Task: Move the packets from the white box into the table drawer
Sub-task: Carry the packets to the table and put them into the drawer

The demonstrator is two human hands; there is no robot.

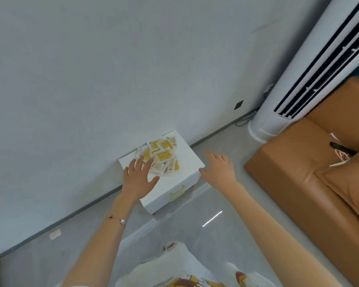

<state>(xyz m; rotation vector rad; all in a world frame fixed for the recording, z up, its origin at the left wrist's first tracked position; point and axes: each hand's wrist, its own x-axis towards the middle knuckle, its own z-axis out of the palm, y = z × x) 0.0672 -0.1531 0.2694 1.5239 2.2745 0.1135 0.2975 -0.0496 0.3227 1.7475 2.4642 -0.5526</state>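
Note:
A small white table [187, 160] stands against the wall, with a closed drawer [170, 198] on its front that has a gold handle [177, 192]. Several yellow and white packets [161, 157] lie in a loose pile on its top, toward the wall. My left hand [138, 176] hovers open over the left part of the top, fingertips at the edge of the pile. Spread open, my right hand [218, 167] is beside the table's right corner and holds nothing. No separate white box shows.
A tan leather sofa [311, 175] fills the right side, with a dark object and a pink thing [341, 151] on it. A white standing air conditioner [298, 85] is in the corner. Glossy grey floor [195, 220] lies in front of the table.

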